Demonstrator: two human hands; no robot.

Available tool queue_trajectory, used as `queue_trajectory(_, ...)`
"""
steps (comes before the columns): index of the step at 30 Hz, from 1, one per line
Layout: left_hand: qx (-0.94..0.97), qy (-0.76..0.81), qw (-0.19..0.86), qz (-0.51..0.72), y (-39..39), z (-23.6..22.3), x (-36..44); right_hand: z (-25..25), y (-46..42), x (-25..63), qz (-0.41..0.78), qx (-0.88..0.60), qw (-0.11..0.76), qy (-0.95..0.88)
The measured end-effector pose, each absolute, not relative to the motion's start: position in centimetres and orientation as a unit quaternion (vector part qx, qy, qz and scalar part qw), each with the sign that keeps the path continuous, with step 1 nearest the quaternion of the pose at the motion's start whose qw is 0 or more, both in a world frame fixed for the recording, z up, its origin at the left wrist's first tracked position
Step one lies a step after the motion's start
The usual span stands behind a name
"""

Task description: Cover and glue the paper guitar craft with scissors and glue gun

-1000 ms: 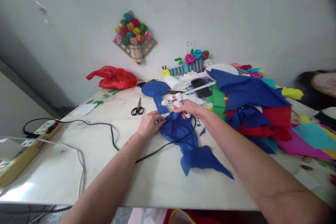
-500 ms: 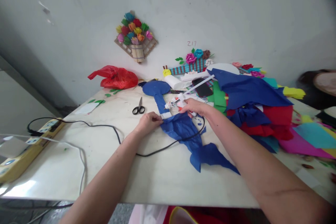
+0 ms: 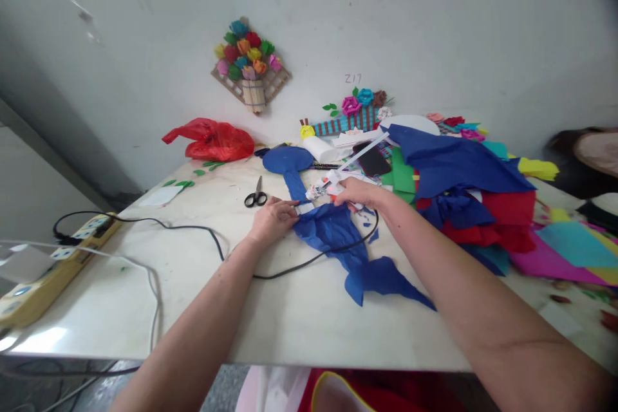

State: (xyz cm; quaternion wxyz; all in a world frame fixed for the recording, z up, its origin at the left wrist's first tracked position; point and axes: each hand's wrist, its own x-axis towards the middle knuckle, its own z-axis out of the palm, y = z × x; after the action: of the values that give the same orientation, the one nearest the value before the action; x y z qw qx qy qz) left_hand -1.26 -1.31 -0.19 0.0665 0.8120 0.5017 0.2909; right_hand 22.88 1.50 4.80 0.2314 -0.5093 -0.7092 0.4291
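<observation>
My right hand (image 3: 356, 193) is closed around a white hot glue gun (image 3: 333, 178), with a long white glue stick (image 3: 367, 149) standing out of its back. The messy nozzle points left, over the white strip's end. My left hand (image 3: 276, 219) pinches the edge where the white strip (image 3: 304, 208) meets crumpled blue paper (image 3: 333, 232). Above the strip, a blue paper-covered stem (image 3: 293, 185) leads up to a blue round disc (image 3: 288, 159). The gun's trigger is hidden by my fingers.
Black-handled scissors (image 3: 255, 194) lie left of the stem. A black cord (image 3: 309, 262) crosses the loose blue paper; a yellow power strip (image 3: 58, 264) lies at the left. A red plastic bag (image 3: 212, 140), phone (image 3: 371, 159) and coloured paper pile (image 3: 483, 206) surround the work.
My left hand has shifted slightly up, and more of the white strip shows, angled differently. The glue gun has moved only a little. The view has tilted slightly.
</observation>
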Motion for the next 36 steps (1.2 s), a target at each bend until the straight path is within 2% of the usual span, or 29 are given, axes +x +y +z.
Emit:
queue_trajectory(10,0.808,0.496,0.047,0.314,-1.2,0.0,-1.1,4.9,1.3,22.3,0.432,-0.487,0.275,-0.707)
queue_trajectory(36,0.801,0.489,0.139,0.315,0.4,-1.1,-2.2,3.7,1.4,20.8,0.361,-0.528,0.244,-0.729)
